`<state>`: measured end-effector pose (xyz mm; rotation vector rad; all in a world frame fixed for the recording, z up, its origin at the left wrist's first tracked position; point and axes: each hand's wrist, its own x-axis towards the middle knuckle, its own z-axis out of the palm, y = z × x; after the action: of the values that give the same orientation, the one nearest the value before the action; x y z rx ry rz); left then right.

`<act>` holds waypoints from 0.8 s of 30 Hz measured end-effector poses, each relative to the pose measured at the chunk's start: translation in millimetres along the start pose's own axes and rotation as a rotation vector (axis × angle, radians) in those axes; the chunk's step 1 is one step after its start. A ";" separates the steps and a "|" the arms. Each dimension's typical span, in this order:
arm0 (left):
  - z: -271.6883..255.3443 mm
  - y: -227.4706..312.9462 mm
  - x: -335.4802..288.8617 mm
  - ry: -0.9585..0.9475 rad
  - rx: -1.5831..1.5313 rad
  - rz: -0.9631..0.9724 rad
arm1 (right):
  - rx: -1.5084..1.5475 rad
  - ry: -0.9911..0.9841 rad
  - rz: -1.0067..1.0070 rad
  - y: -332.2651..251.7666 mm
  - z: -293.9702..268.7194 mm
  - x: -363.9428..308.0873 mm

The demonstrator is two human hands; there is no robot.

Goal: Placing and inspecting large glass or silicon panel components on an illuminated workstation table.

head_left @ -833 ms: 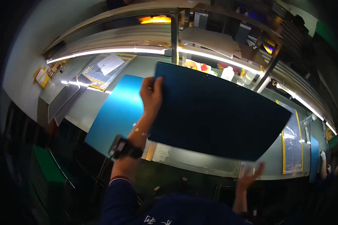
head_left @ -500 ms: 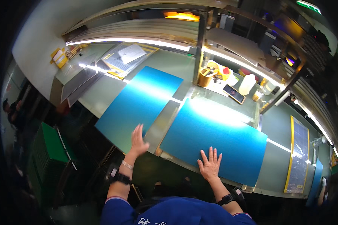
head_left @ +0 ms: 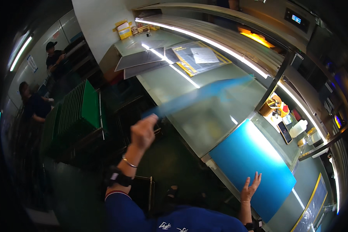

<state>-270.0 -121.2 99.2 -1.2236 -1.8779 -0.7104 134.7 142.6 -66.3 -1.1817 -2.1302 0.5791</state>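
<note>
My left hand (head_left: 144, 132) is closed on the near corner of a thin blue sheet (head_left: 199, 94). That sheet is raised off the grey worktop (head_left: 199, 131), tilted almost edge-on and blurred by motion. A second blue sheet (head_left: 255, 154) lies flat on the worktop to the right, glossy under the lamp. Above its near edge is my right hand (head_left: 251, 188), fingers spread and holding nothing; I cannot tell whether it touches the sheet.
Yellow-edged film sheets (head_left: 201, 57) and dark panels (head_left: 139, 60) lie at the far left. A phone (head_left: 285, 132) and a white bottle (head_left: 298, 128) stand beyond the flat sheet. A green ribbed stack (head_left: 79, 104) is on the left, with two people (head_left: 36, 102) behind it.
The left blue sheet, flat on the worktop before, is now lifted in my left hand. My right hand has come up from lying on the other sheet. The view has swung left.
</note>
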 end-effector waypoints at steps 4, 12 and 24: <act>-68.9 -60.5 -23.5 0.268 -0.272 -0.799 | 0.238 0.077 0.040 -49.0 -2.4 22.0; 1.8 76.7 -203.0 -0.064 -1.534 -1.990 | 0.346 -0.431 -0.473 -223.4 45.4 12.5; 37.6 77.2 -199.3 -0.148 -2.484 -1.752 | -0.355 -0.756 -0.602 -242.2 128.2 -62.1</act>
<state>-161.8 -160.5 -84.8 -0.1715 0.2435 1.9085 -72.5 -41.9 -22.2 -0.4219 -3.1521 0.4038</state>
